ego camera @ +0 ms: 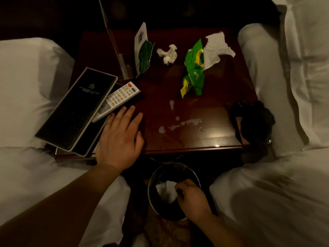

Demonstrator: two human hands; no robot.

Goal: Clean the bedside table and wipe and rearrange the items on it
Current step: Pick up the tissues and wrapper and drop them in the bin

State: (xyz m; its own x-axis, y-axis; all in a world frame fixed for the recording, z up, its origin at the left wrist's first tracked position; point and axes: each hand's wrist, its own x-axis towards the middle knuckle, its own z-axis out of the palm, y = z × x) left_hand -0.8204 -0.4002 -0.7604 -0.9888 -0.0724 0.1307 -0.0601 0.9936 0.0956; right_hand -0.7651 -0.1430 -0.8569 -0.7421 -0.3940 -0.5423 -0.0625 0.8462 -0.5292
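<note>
No legible text: gold lettering on black folder (76,108), remote (119,99) keys, too small.

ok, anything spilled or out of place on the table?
Yes. Whitish liquid drops are spilled near the bedside table front edge. A crumpled tissue, a torn green wrapper and another tissue litter the back. The black folder overhangs the left edge, askew.

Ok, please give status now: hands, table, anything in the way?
Left hand flat on table. Right hand over bin, on tissue. Spill, wrapper, tissues remain.

remote (119,98) half under folder (76,108)
</note>
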